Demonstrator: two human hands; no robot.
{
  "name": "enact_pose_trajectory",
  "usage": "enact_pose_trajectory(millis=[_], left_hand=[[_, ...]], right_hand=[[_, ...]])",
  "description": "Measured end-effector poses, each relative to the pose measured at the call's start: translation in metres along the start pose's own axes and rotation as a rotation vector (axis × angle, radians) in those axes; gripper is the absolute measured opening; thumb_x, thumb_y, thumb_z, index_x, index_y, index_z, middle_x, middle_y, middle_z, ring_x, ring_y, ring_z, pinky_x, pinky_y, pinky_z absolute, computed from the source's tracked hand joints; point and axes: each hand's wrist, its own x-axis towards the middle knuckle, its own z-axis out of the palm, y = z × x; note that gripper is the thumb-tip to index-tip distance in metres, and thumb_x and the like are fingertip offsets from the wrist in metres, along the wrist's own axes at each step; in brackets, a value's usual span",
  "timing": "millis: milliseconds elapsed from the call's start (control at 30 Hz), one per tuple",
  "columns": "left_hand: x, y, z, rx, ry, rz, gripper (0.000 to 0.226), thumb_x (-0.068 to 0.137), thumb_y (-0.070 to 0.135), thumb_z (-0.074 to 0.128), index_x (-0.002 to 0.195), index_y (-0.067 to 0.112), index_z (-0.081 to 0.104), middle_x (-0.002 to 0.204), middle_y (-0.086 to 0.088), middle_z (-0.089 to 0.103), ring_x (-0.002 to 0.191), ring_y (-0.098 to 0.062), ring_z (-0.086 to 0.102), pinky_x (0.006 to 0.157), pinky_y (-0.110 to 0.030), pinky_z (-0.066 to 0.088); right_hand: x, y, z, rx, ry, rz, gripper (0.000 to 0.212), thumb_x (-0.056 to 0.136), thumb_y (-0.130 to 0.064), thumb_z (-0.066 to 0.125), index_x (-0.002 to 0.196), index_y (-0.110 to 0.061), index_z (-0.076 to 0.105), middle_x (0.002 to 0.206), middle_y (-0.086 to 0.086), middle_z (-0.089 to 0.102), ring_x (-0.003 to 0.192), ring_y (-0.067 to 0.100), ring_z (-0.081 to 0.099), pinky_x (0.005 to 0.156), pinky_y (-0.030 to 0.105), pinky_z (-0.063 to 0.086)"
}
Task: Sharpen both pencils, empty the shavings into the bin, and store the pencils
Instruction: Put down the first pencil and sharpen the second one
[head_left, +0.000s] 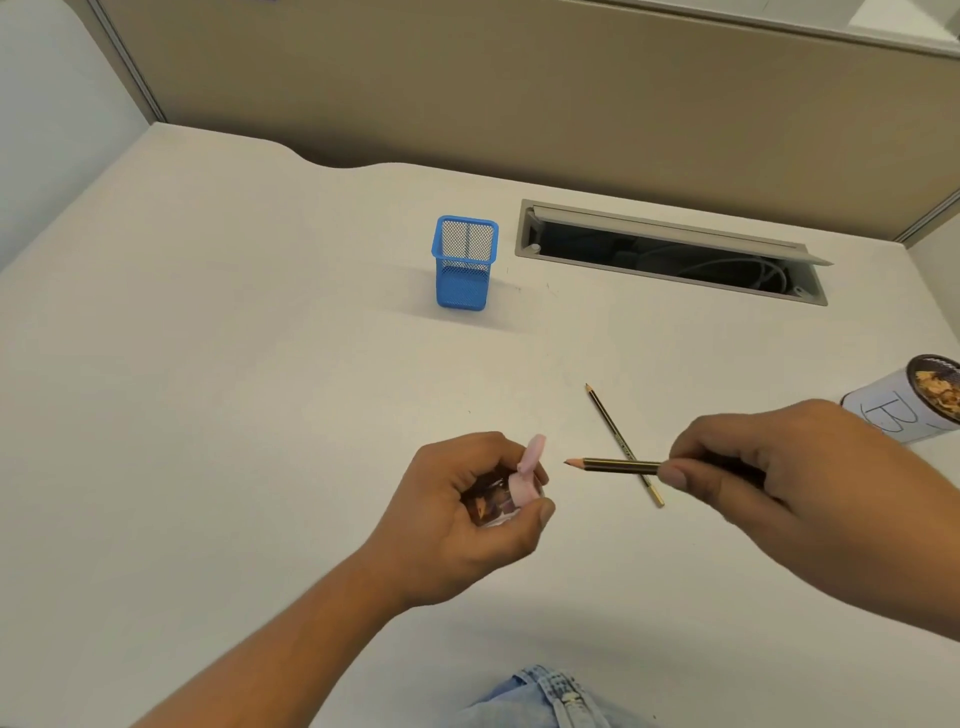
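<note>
My left hand (467, 512) is closed around a small clear sharpener (506, 493) with a pink top and open pink flap; brown shavings show inside it. My right hand (779, 478) pinches a dark striped pencil (613, 464) held level, its sharpened tip pointing left, a short gap from the sharpener. A second pencil (608, 421) lies on the white desk beneath it, tip pointing away, crossing under the held one. A white paper bin (919, 402) with shavings inside stands at the right edge. A blue mesh pencil holder (464, 265) stands upright farther back.
An open cable slot (670, 254) with wires inside is cut into the desk (234, 364) behind the pencils. A beige partition (519, 88) runs along the far edge. Blue jeans (550, 696) show at the near edge.
</note>
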Motion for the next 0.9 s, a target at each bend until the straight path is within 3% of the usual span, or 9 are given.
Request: enact_pose_trajectory(millis=[200,367,467,533,700,767,833,900], left_hand=[[0.002,0.002,0.006,-0.035,0.026,0.011,0.013,0.079,0.022,0.067,0.082,0.009,0.066,0.066,0.011,0.059,0.052,-0.003,0.048,0.053,-0.014,0.039],[0.003,0.006,0.008,-0.009,-0.008,0.011,0.010,0.077,0.020,0.071,0.082,0.012,0.068,0.069,0.012,0.062,0.055,-0.005,0.054,0.054,-0.017,0.043],[0.005,0.008,0.006,0.048,-0.021,0.023,0.007,0.075,0.022,0.071,0.080,0.019,0.067,0.072,0.004,0.066,0.056,-0.009,0.055,0.051,-0.024,0.045],[0.005,0.009,0.006,0.063,-0.029,0.026,0.007,0.075,0.023,0.072,0.079,0.021,0.066,0.072,-0.001,0.066,0.056,-0.014,0.056,0.052,-0.027,0.047],[0.004,0.012,0.005,0.079,-0.028,0.033,0.010,0.075,0.024,0.073,0.081,0.018,0.067,0.074,0.001,0.067,0.056,-0.008,0.054,0.052,-0.020,0.046],[0.003,0.012,0.005,0.099,-0.056,0.037,0.012,0.075,0.026,0.074,0.081,0.018,0.067,0.071,-0.001,0.066,0.054,-0.012,0.053,0.051,-0.024,0.044],[0.001,0.012,0.004,0.111,-0.078,0.019,0.014,0.074,0.028,0.074,0.082,0.019,0.067,0.072,-0.003,0.066,0.055,-0.015,0.054,0.050,-0.027,0.044],[0.001,0.014,0.002,0.075,-0.093,-0.016,0.013,0.074,0.030,0.074,0.080,0.023,0.066,0.070,-0.002,0.065,0.054,-0.012,0.054,0.050,-0.026,0.044]], right_hand=[[-0.009,-0.008,0.007,0.178,-0.001,0.058,0.043,0.077,-0.073,0.033,0.080,-0.040,0.060,0.068,-0.014,0.064,0.060,0.017,0.056,0.049,0.031,0.041],[-0.009,-0.009,0.011,0.037,0.029,0.005,0.042,0.080,-0.073,0.029,0.080,-0.042,0.057,0.074,-0.031,0.060,0.072,0.006,0.056,0.045,0.023,0.031],[-0.010,-0.006,0.006,-0.073,0.081,-0.059,0.036,0.088,-0.067,0.034,0.076,-0.041,0.056,0.055,-0.026,0.052,0.053,0.007,0.051,0.042,0.019,0.025],[-0.010,-0.006,0.002,-0.145,0.106,-0.102,0.033,0.091,-0.062,0.038,0.074,-0.040,0.056,0.052,-0.027,0.046,0.042,-0.001,0.041,0.039,0.019,0.027],[-0.009,-0.006,0.001,-0.170,0.099,-0.192,0.019,0.087,-0.052,0.048,0.079,-0.039,0.058,0.062,-0.025,0.051,0.050,-0.012,0.029,0.041,0.019,0.031],[-0.008,-0.006,0.003,-0.190,0.110,-0.266,0.005,0.088,-0.041,0.058,0.086,-0.037,0.061,0.072,-0.021,0.057,0.056,-0.004,0.044,0.042,0.024,0.040],[-0.006,-0.002,0.005,-0.211,0.187,-0.350,0.012,0.086,-0.031,0.064,0.098,-0.029,0.066,0.084,-0.014,0.063,0.063,0.013,0.059,0.045,0.034,0.049],[-0.003,0.001,0.003,-0.268,0.277,-0.427,0.013,0.089,-0.028,0.066,0.099,-0.020,0.068,0.085,-0.004,0.066,0.066,0.025,0.063,0.048,0.039,0.051]])
